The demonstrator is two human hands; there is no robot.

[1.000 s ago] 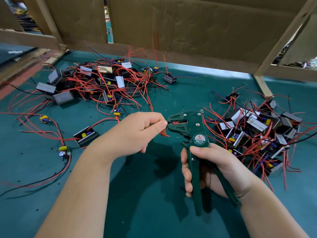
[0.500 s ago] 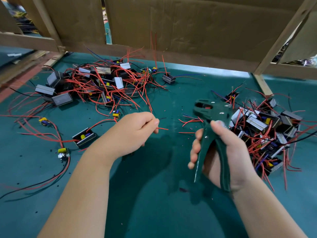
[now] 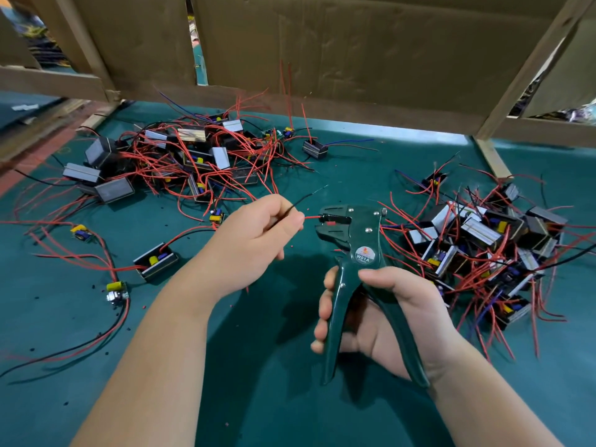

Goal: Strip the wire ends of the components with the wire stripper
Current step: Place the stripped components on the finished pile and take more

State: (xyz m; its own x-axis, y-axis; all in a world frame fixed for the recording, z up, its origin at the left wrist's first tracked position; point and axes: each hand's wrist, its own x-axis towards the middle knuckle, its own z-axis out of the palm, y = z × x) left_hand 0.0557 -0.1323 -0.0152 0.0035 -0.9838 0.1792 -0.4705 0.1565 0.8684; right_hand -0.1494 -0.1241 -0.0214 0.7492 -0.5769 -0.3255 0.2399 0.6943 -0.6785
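Note:
My right hand (image 3: pixel 396 312) grips the two handles of a dark green wire stripper (image 3: pixel 358 250), head up, jaws pointing left. My left hand (image 3: pixel 254 240) pinches a red wire (image 3: pixel 311 217) whose tip lies in the stripper's jaws. A black wire (image 3: pixel 306 196) also runs up and right out of the same pinch, its end bare. The wires lead back under my left hand toward a small black component (image 3: pixel 156 260) on the green mat.
One heap of black components with red wires (image 3: pixel 180 162) lies at the back left, another heap (image 3: pixel 477 243) at the right beside the stripper. Loose components and long wires (image 3: pixel 116 290) trail at the left. Cardboard walls on wooden frames (image 3: pixel 354 53) close the back.
My right hand has brought the stripper back from the right heap to the middle. The red wire tip is now in its jaws, and a black wire sticks up from my left hand.

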